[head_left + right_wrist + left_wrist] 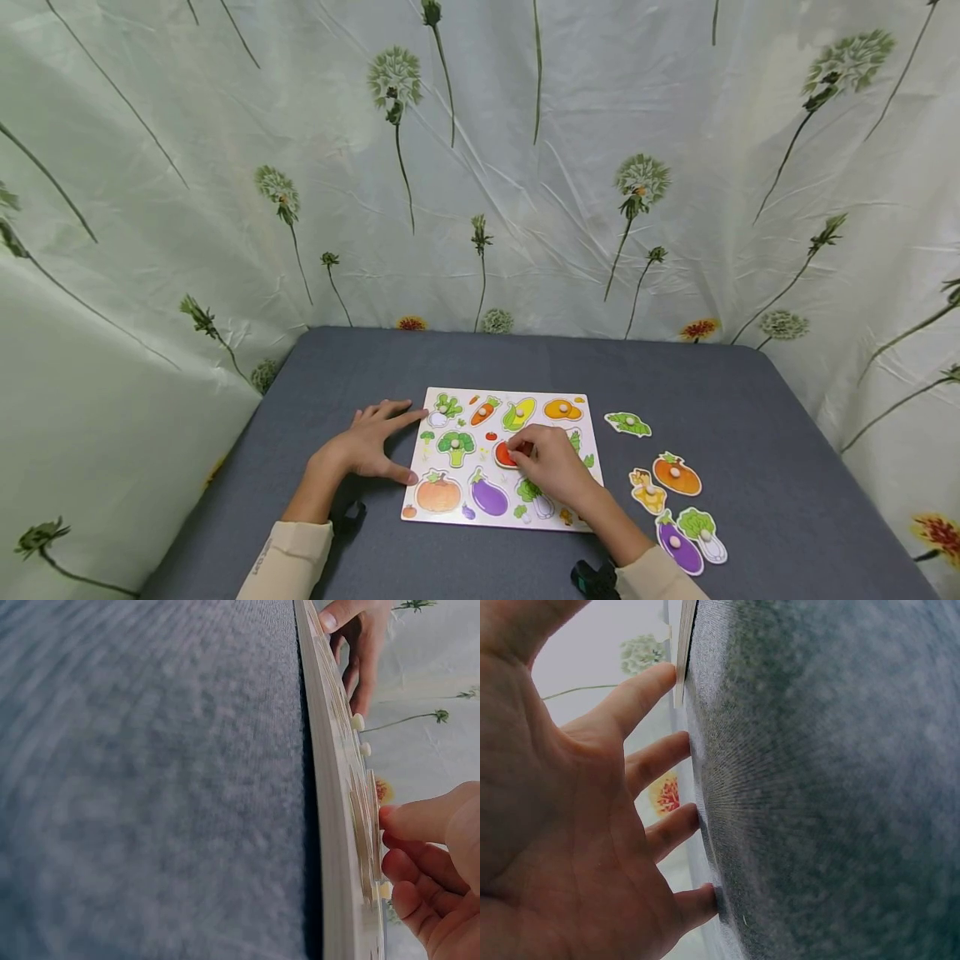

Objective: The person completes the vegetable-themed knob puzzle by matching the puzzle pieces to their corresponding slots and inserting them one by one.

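Note:
A white vegetable puzzle board (pixel 435 517) lies on the table. My left hand (pixel 367 446) has its fingers spread, the index finger and thumb touching the board's left edge. In the left wrist view the other fingertips (pixel 681 744) of this hand rest on the cloth. My right hand (pixel 553 467) pinches a red tomato piece (pixel 504 455) between thumb and fingers, low over the middle of the board. Its knob is hidden by the fingers. Knobbed broccoli (pixel 455 447), carrot (pixel 484 412) and corn (pixel 519 414) pieces sit in the board. Pumpkin (pixel 438 493) and eggplant (pixel 490 493) pictures show no knobs.
Right of the board lie loose knobbed pieces: a green pea pod (pixel 628 424), a pumpkin (pixel 677 475), a yellow-brown piece (pixel 647 492), an eggplant (pixel 679 543) and a bok choy (pixel 702 535). A grey cloth (pixel 540 358) covers the table; a dandelion-print curtain (pixel 525 208) hangs behind.

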Motion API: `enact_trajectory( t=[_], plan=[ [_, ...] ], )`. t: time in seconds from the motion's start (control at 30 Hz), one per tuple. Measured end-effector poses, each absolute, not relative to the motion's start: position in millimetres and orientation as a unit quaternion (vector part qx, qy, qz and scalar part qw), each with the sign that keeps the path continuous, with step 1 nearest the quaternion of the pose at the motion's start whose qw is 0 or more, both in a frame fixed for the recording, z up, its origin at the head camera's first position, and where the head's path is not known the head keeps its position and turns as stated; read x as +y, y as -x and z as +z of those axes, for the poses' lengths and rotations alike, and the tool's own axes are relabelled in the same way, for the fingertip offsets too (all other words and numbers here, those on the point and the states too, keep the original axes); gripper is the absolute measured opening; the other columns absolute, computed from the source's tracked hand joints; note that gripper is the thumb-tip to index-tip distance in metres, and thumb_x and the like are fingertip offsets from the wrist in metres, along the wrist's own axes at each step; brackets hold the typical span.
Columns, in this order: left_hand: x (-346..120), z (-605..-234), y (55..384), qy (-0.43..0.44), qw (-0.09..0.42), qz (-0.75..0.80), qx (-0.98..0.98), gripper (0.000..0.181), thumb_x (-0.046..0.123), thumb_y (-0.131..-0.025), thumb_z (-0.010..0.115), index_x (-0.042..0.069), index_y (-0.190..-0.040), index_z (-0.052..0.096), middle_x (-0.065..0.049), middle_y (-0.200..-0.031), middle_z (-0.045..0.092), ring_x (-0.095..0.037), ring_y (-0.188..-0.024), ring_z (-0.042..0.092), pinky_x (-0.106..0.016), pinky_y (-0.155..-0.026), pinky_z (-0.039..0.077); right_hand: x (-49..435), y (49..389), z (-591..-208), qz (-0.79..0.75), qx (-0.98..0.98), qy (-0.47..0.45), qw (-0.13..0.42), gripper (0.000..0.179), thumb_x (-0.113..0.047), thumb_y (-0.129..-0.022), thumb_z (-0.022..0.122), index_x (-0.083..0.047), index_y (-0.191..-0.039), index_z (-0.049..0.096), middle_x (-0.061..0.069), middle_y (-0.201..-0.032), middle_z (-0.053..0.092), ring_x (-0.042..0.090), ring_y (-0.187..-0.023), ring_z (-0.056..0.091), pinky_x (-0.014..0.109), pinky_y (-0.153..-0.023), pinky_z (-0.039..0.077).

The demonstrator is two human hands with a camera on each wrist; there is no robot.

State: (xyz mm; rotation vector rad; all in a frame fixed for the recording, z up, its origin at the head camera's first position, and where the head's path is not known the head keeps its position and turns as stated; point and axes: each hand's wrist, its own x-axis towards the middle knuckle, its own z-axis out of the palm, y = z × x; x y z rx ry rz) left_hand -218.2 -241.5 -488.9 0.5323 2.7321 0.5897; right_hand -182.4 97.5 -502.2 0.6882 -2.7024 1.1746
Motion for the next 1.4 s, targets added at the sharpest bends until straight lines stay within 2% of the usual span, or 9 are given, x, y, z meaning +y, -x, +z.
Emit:
enact_trajectory(
  t=[0.23, 0.77, 1.0, 1.4],
  plan=[
    [-240.6, -489.1, 217.7, -0.183, 0.145, 0.203, 0.951, 0.11, 0.063, -0.064, 0.089, 0.03, -0.159, 0.042, -0.012, -0.167, 0.03, -0.046, -0.152, 0.023, -0.08, -0.116, 0.01, 95.7, 184.4, -503.0, 0.368, -0.902, -0.224, 0.042, 0.009, -0.005, -0.088, 0.08, -0.012, -0.094, 0.081, -0.005, -0.088, 0.073, 0.002, -0.069, 0.054, 0.019, -0.062, 0.049],
    [-238.8, -487.7, 217.2, -0.186, 0.138, 0.197, 0.953, 0.109, 0.061, -0.065, 0.089, 0.029, -0.158, 0.043, -0.012, -0.167, 0.032, -0.046, -0.15, 0.026, -0.079, -0.116, 0.012, 94.0, 186.5, -506.0, 0.373, -0.899, -0.226, 0.045, 0.009, -0.003, -0.088, 0.079, -0.011, -0.093, 0.08, -0.003, -0.087, 0.072, 0.003, -0.072, 0.058, 0.02, -0.066, 0.052],
    [-238.0, -487.2, 217.0, -0.183, 0.139, 0.195, 0.953, 0.109, 0.061, -0.064, 0.089, 0.03, -0.158, 0.043, -0.012, -0.167, 0.031, -0.046, -0.151, 0.026, -0.079, -0.116, 0.012, 99.2, 185.2, -497.9, 0.367, -0.904, -0.212, 0.056, 0.011, -0.008, -0.085, 0.083, -0.011, -0.095, 0.08, -0.001, -0.09, 0.073, 0.008, -0.072, 0.056, 0.021, -0.063, 0.048],
    [-239.7, -488.5, 217.7, -0.178, 0.145, 0.192, 0.954, 0.11, 0.063, -0.064, 0.089, 0.031, -0.159, 0.042, -0.011, -0.167, 0.031, -0.045, -0.151, 0.025, -0.079, -0.117, 0.012, 119.6, 185.8, -490.8, 0.356, -0.916, -0.177, 0.06, 0.013, -0.011, -0.085, 0.084, -0.012, -0.097, 0.079, -0.005, -0.093, 0.074, 0.011, -0.082, 0.058, 0.023, -0.069, 0.048]
  ],
)
